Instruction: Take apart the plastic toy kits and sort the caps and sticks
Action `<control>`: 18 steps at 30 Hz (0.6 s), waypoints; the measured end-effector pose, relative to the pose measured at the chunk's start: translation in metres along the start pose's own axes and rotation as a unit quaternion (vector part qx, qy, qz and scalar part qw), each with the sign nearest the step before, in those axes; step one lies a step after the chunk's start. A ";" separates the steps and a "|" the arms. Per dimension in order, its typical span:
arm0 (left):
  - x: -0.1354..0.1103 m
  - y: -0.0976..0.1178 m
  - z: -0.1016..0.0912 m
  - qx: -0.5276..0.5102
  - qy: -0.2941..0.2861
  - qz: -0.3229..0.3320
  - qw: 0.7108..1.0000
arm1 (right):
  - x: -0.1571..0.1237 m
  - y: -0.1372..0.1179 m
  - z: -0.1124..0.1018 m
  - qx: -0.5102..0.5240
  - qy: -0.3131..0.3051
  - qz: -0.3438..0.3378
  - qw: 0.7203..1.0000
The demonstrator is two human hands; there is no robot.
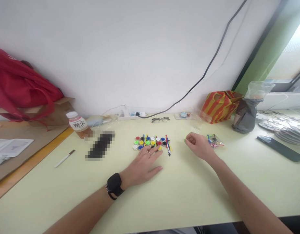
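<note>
A cluster of small coloured caps (150,142) in red, blue, green, yellow, white and black lies mid-table, with several thin coloured sticks (168,145) across and beside it. My left hand (143,164), a black watch on the wrist, lies flat with fingers spread, its fingertips touching the near edge of the caps. My right hand (197,145) is curled closed to the right of the cluster, pinching a tiny green piece (185,140) at its fingertips. Just beyond that hand lies a small clear bag of coloured sticks (215,141).
On the pale green table (179,191): a drink bottle (78,123), a white pen (64,158), glasses (160,119), a power strip (131,114) with black cable, a striped bag (220,105), a dark bag (245,115), a phone (280,148). A red backpack (20,87) is at the left.
</note>
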State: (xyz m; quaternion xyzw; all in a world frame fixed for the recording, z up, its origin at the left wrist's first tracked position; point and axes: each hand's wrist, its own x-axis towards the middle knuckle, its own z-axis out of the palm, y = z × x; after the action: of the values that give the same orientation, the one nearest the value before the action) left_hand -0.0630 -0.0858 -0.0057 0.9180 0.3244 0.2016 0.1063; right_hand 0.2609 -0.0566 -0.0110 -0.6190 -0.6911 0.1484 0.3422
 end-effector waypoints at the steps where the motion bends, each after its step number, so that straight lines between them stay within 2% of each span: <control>1: 0.001 0.000 0.000 0.004 -0.002 0.002 1.000 | 0.001 0.004 0.001 -0.047 -0.012 0.007 0.999; 4: 0.002 0.001 -0.001 0.014 -0.011 0.004 1.000 | 0.002 0.010 0.005 -0.179 -0.023 0.014 0.983; 7: 0.002 0.004 -0.002 0.012 -0.015 0.010 1.000 | 0.001 0.008 0.012 -0.228 0.013 -0.022 0.973; 9: 0.001 0.006 -0.004 -0.006 -0.015 0.023 1.000 | -0.002 0.002 0.018 -0.201 0.019 -0.067 0.977; 13: -0.001 0.011 -0.006 -0.080 -0.004 0.039 0.996 | -0.012 -0.014 0.035 -0.081 -0.036 -0.148 0.985; 18: -0.002 0.010 -0.004 -0.120 0.018 0.005 0.993 | -0.015 -0.024 0.050 -0.049 -0.085 -0.170 0.981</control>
State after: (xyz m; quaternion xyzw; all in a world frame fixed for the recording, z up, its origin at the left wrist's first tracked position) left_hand -0.0608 -0.0945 0.0008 0.8964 0.2952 0.2563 0.2089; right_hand 0.2102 -0.0645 -0.0360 -0.4939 -0.8192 0.1062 0.2715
